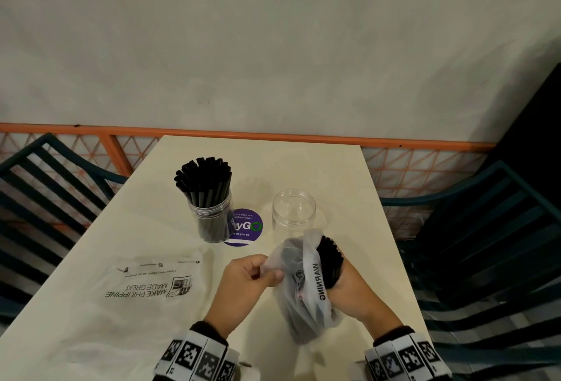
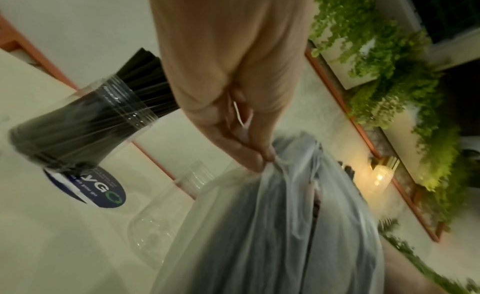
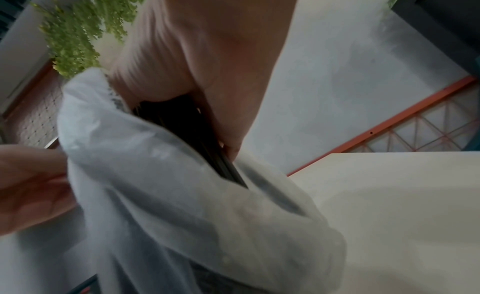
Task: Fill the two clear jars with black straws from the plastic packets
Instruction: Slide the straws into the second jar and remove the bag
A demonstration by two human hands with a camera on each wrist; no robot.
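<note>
A clear jar (image 1: 211,213) packed with black straws stands left of centre on the table; the same jar (image 2: 85,122) shows in the left wrist view. An empty clear jar (image 1: 294,209) stands to its right. Just in front of it, my left hand (image 1: 258,274) pinches the open edge of a translucent plastic packet (image 1: 303,283). In the left wrist view its fingertips (image 2: 259,154) clamp the bunched film of the packet (image 2: 272,226). My right hand (image 1: 346,283) grips a bundle of black straws (image 1: 329,259) that sticks half out of the packet; the straws (image 3: 207,146) run into the film (image 3: 168,185).
An empty flat packet (image 1: 151,283) printed with "MAKE PHILIPPINE MADE GREAT" lies at the front left of the cream table (image 1: 334,168). A round purple sticker (image 1: 246,227) sits between the jars. Dark slatted chairs (image 1: 485,244) flank the table, and an orange rail (image 1: 273,134) runs behind it.
</note>
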